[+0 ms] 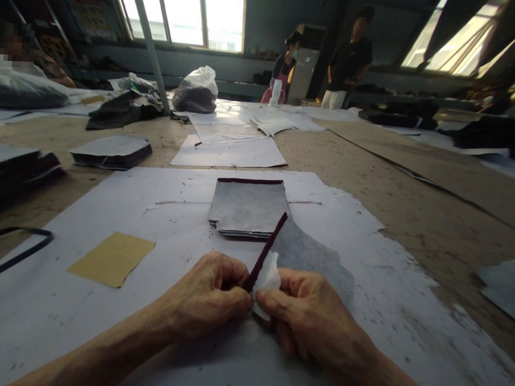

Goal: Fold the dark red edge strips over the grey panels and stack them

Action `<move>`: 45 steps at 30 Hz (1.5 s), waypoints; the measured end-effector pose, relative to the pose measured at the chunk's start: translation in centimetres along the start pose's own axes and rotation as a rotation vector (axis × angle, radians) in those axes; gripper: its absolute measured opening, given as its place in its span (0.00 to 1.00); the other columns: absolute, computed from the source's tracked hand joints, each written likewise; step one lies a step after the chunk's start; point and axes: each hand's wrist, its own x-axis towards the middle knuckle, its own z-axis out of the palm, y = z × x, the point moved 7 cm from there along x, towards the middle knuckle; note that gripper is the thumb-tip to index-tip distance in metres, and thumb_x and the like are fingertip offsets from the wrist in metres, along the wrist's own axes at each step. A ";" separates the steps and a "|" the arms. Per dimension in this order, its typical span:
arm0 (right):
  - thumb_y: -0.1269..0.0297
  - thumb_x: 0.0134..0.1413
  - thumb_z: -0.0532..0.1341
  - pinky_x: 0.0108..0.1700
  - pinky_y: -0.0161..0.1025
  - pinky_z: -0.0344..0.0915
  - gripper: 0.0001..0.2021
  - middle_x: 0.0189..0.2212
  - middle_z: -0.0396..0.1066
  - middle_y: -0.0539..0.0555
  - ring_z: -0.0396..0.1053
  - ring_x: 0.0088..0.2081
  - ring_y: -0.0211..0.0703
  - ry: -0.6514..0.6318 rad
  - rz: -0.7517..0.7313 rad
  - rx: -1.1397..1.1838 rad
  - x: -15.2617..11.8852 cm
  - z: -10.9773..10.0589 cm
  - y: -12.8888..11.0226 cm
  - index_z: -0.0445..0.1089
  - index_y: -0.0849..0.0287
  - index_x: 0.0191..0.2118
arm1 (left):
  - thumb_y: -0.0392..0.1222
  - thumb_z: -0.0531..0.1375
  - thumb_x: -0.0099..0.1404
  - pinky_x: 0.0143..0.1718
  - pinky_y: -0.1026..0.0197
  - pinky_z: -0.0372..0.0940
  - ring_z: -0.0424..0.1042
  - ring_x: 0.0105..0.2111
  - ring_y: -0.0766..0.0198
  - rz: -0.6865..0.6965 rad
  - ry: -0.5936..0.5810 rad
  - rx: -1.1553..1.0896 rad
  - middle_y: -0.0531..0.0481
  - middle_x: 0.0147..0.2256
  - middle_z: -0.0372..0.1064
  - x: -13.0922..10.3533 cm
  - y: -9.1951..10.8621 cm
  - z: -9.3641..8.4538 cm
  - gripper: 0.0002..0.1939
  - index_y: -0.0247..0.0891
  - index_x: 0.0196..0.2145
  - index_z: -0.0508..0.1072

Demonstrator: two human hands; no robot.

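Low in the middle of the head view, my two hands meet over a grey-backed piece of fabric [312, 252]. A narrow dark maroon edge [267, 251] runs along its left side. My left hand [219, 285] is closed, pinching the lower end of that edge between thumb and fingers. Close against it, my right hand [306, 306] is closed on a torn-looking white slip of paper [270, 273]. The fabric's lower part is hidden by my hands. Just beyond lies a neat stack of similar grey pieces [248, 207], with a maroon strip showing along its far edge.
White paper sheeting [112, 204] covers the table before me. A tan card [113, 259] and a black strap [29, 234] lie left, near more stacked pieces [109, 150]. Farther off sit a filled plastic bag [197, 91] and dark cloth [490, 135]. Several people are around the table.
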 end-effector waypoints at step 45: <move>0.69 0.48 0.51 0.13 0.26 0.43 0.06 0.06 0.53 0.41 0.46 0.09 0.27 0.080 -0.032 0.083 0.0 -0.4 0.3 0.60 0.59 0.23 | 0.42 0.55 0.49 0.17 0.68 0.44 0.49 0.17 0.72 -0.039 -0.169 -0.250 0.56 0.17 0.53 -0.4 -0.1 0.3 0.08 0.33 0.24 0.65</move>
